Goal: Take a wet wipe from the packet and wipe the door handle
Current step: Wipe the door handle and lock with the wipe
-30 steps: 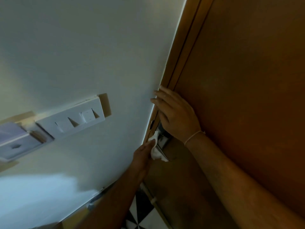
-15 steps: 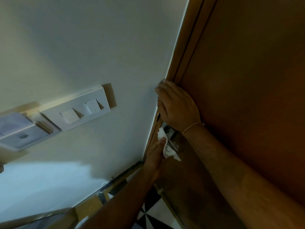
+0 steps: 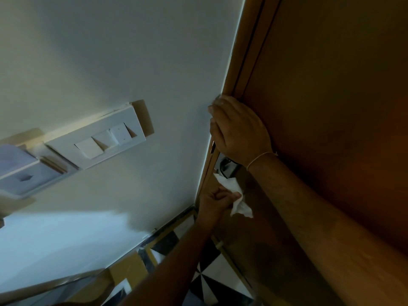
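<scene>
My left hand (image 3: 217, 200) is closed around a crumpled white wet wipe (image 3: 235, 196), held against the brown door (image 3: 331, 96) just below the metal door handle (image 3: 225, 167). Only a small shiny part of the handle shows, between the wipe and my right wrist. My right hand (image 3: 239, 129) sits above the handle, with its fingers curled over the door's edge beside the frame. The wipe packet is not in view.
A white wall (image 3: 132, 51) fills the left, with a white switch plate (image 3: 99, 140) and a second plate (image 3: 24, 175) further left. Black-and-white floor tiles (image 3: 209, 274) show below the door, and a wooden rail (image 3: 55, 286) crosses the bottom left.
My left hand has slid the wipe slightly downward from the handle and closed into a tighter fist. My right hand's fingers have curled further over the door's edge.
</scene>
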